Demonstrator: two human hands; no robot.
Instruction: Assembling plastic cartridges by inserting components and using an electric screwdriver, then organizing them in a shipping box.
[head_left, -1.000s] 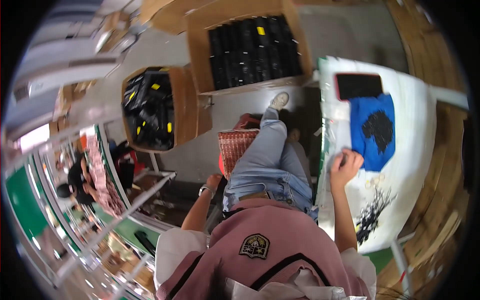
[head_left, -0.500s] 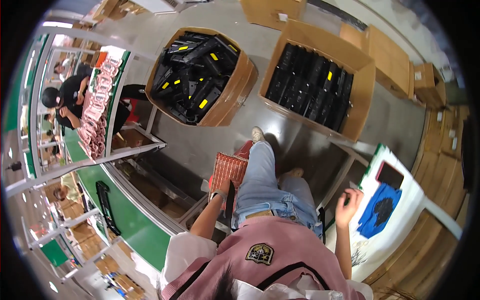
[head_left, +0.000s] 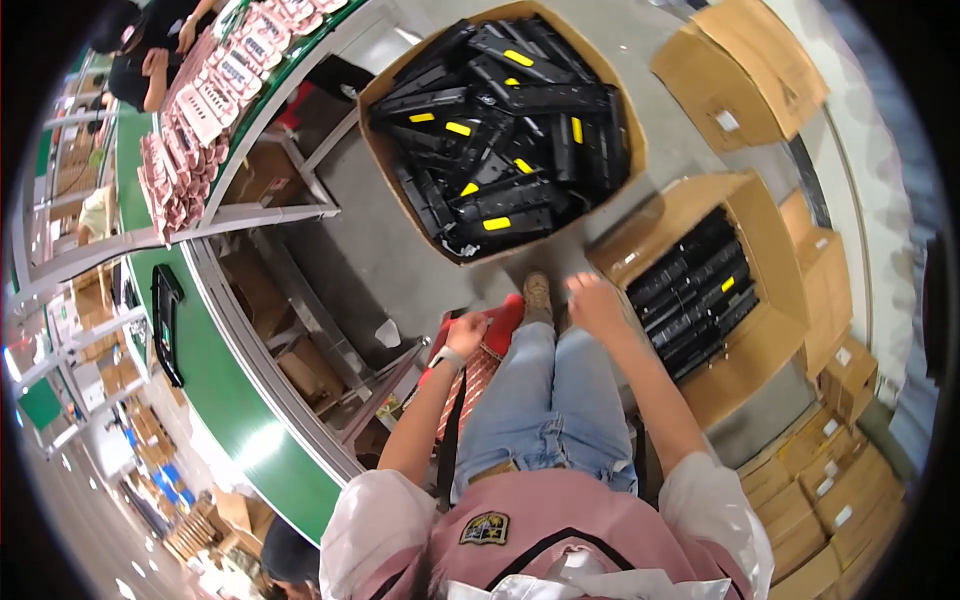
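My left hand (head_left: pixel 465 333) hangs over a red woven-patterned seat (head_left: pixel 452 400), its fingers curled in, nothing visible in them. Beside it is a plain red piece (head_left: pixel 502 328). My right hand (head_left: pixel 597 305) is held out in front of my legs, fingers loosely apart and without an object. It is nearest to two cardboard boxes. The larger box (head_left: pixel 632 190), ahead, is heaped with long black plastic parts (head_left: pixel 500 130), some bearing yellow labels. In the tilted-looking box (head_left: pixel 765 330) to the right, similar black parts (head_left: pixel 690 290) lie in rows.
A green-topped bench (head_left: pixel 230 400) runs along my left with one long black part (head_left: pixel 165 325) on it. Farther up, pink parts (head_left: pixel 200 120) are piled near a person in black (head_left: pixel 135 75). More cartons (head_left: pixel 740 75) stand at the far right and lower right.
My view has turned right and moved closer to the boxes. My right hand has swung from beside the white table to in front of me; my left hand has come forward. The white table has left view.
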